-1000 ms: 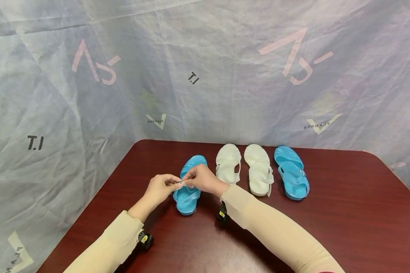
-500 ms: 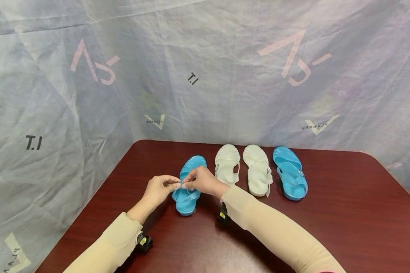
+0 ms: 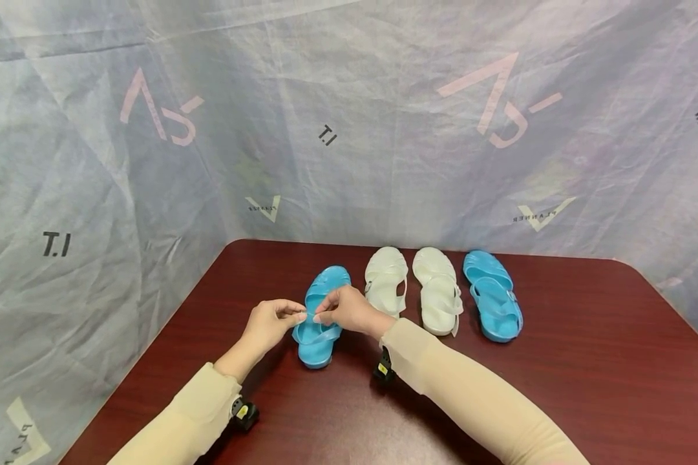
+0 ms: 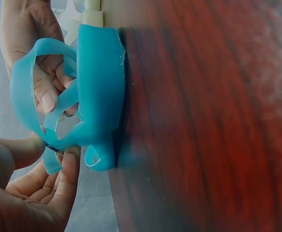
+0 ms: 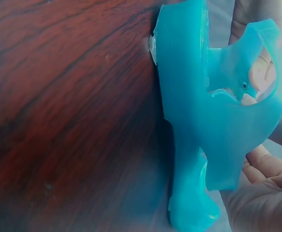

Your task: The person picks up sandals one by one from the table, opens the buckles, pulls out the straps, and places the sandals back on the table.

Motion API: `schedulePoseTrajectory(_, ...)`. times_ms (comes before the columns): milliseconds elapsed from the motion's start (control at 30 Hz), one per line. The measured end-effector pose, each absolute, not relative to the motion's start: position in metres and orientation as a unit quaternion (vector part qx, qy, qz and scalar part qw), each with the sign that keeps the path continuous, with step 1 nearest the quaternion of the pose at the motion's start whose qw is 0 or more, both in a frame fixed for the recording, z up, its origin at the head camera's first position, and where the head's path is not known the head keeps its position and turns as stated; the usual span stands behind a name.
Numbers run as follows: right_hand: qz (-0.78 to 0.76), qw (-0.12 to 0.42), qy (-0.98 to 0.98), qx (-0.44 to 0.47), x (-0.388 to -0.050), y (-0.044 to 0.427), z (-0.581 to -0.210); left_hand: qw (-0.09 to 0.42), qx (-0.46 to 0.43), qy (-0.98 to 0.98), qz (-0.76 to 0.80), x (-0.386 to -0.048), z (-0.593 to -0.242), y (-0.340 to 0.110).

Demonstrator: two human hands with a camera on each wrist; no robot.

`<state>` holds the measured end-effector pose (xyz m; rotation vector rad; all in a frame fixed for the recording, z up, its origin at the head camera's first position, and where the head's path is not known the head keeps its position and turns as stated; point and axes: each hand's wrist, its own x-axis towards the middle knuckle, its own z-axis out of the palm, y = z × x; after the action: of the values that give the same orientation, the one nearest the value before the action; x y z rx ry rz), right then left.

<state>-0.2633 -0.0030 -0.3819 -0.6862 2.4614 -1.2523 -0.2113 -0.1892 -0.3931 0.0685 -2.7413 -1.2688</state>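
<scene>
**A:** Nearest us, two cream fabric sleeves (image 3: 174,413) stretch forward, with a small black device (image 3: 245,414) under the left wrist and another under the right.

**B:** And beneath them, a dark red, wood-grained table (image 3: 587,361)! The glossy blue plastic sandal (image 3: 316,356) sits on it sole down, leftmost of four, toe towards the back.

**A:** The left hand (image 3: 269,323)?

**B:** Pinching! Thumb and forefinger are pressed on the sandal's blue ankle strap (image 4: 23,96), right by a small dark fitting (image 4: 51,147).

**A:** And the right hand (image 3: 353,310)?

**B:** Just beside it, above the sandal, thumb and forefinger tips close together. Whether any strap is caught between them, I can't tell.

**A:** Over at the right end, a second blue plastic sandal (image 3: 502,325), untouched!

**B:** Between the blues, two white plastic sandals side by side: the left one (image 3: 386,261) has its heel hidden behind the right arm, the right one (image 3: 434,265) shows whole.

**A:** And furthest off, a wrinkled grey cloth backdrop (image 3: 395,97) with pink and black lettering.
</scene>
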Motion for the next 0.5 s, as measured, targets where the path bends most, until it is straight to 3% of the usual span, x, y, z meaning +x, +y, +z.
schedulePoseTrajectory(500,-0.435,0.123,0.850,-0.272,-0.2632,0.0057,-0.3888,0.046,0.045,-0.895,-0.441,-0.2116,-0.3950,-0.1904)
